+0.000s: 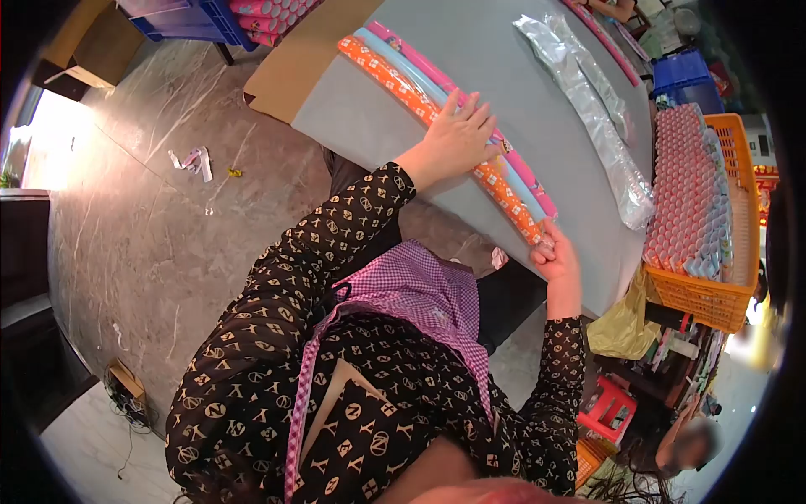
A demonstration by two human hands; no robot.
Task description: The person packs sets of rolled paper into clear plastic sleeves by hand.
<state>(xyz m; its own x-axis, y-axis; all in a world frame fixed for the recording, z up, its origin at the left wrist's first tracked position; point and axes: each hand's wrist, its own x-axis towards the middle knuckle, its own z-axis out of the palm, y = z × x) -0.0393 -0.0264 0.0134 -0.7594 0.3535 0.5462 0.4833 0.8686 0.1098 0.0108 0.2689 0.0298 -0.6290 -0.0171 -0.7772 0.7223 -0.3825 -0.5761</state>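
Three long wrapped rolls lie side by side on the grey tabletop (336,105): an orange patterned roll (390,81), a light blue roll (525,195) and a pink roll (411,57). My left hand (460,139) rests across the middle of all three, its fingers spread and stretched out. At their near right end, my right hand (556,254) has its fingers curled at the tip of the orange roll. Part of that tip is hidden behind the fingers.
Clear plastic sleeves (596,118) lie farther back. An orange crate (709,298) with many stacked rolls (684,193) stands at the right. Blue crates (189,21) (684,76) are at the upper left and upper right. Another person's arm (613,8) shows at the top.
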